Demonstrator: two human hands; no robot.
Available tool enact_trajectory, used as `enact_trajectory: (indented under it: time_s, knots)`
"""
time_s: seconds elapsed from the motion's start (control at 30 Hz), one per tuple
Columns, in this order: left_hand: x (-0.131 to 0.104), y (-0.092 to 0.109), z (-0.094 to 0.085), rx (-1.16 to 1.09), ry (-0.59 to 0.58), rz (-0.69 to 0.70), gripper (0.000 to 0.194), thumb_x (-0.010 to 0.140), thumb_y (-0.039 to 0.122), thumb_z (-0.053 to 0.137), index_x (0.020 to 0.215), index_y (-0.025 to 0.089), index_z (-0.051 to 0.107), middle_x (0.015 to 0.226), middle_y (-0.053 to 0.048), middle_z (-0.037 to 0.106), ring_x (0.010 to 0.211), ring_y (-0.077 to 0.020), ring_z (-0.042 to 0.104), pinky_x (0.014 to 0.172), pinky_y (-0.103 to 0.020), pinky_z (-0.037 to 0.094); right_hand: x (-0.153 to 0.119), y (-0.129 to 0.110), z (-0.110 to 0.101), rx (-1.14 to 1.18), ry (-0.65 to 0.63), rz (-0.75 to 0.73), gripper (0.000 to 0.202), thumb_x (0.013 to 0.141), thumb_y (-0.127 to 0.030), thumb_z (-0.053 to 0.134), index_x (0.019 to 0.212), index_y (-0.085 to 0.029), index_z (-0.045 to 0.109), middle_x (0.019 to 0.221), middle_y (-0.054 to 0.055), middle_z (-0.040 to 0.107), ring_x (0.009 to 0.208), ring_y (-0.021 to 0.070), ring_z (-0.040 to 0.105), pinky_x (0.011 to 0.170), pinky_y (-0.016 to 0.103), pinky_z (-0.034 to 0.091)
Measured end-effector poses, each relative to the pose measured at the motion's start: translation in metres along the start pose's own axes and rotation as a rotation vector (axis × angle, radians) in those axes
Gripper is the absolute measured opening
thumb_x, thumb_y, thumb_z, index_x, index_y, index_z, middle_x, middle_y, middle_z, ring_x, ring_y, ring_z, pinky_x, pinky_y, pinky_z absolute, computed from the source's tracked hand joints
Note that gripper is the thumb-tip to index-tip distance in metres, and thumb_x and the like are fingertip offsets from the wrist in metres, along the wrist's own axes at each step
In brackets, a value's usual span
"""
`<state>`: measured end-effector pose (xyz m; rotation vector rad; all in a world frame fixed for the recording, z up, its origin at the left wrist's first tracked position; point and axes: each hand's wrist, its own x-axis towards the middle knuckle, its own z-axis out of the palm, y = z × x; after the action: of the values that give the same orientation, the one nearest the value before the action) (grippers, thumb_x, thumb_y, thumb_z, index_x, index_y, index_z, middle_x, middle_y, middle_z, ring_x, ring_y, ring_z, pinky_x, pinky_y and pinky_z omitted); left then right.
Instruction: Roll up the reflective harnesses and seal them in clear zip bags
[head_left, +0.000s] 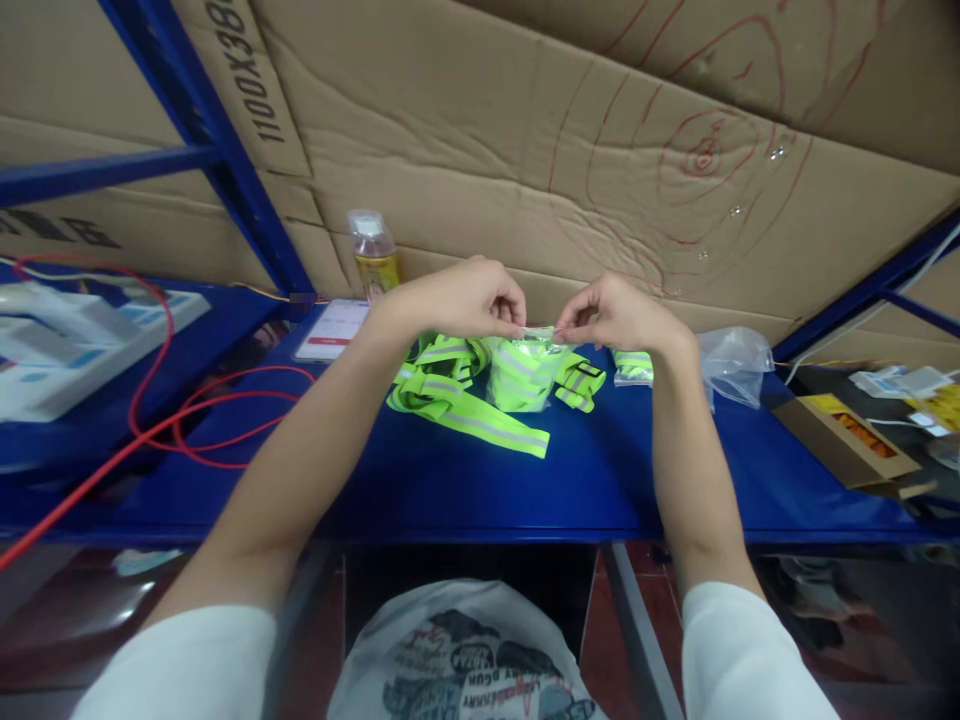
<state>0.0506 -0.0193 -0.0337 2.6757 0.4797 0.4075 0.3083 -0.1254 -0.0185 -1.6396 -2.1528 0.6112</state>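
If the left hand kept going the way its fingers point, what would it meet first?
The left hand points rightward along the top of the clear bag, so it would likely meet the right hand pinching the other end. Depth is unclear.

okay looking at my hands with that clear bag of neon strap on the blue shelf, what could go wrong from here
1. Both hands, left hand and right hand, pinch only the top edge of the clear bag; it might slip or tear open.
2. The loose neon strap lies touching the bag, so a pull could drag it along.
3. The bottle stands just behind your left hand and could get knocked over.
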Motion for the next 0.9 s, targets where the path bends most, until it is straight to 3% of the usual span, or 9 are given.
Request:
enact_trajectory:
  time_s: [0.33,0.7,0.9]
  knots:
    - [0.001,-0.002,0.000,0.022,0.009,0.026,0.027,0.093,0.040,0.080,0.096,0.017,0.092,0.080,-0.004,0.081,0.073,-0.0165,0.070,0.075,-0.028,0.046,0.002,-0.002,0.006,-0.041,0.054,-0.062,0.034,0.084,-0.052,0.092,0.087,-0.018,0.089,0.076,0.004,0.079,0.069,0.0164,0.064,0.066,0.030,0.046]
    - [0.003,-0.001,0.003,0.043,-0.004,0.069,0.024,0.094,0.035,0.076,0.099,0.017,0.092,0.082,-0.004,0.082,0.077,-0.0176,0.071,0.078,-0.028,0.047,0.005,-0.004,0.009,-0.038,0.001,-0.095,0.021,0.087,-0.037,0.084,0.089,-0.016,0.089,0.072,0.002,0.076,0.065,0.0143,0.060,0.065,0.030,0.043]
    - [0.003,0.001,0.004,0.051,0.014,0.065,0.024,0.094,0.037,0.078,0.097,0.017,0.092,0.080,-0.004,0.081,0.075,-0.0173,0.071,0.076,-0.028,0.047,0.009,-0.001,0.013,0.005,0.030,-0.136,0.028,0.084,-0.042,0.087,0.091,-0.015,0.090,0.074,0.003,0.076,0.068,0.0156,0.062,0.066,0.030,0.044]
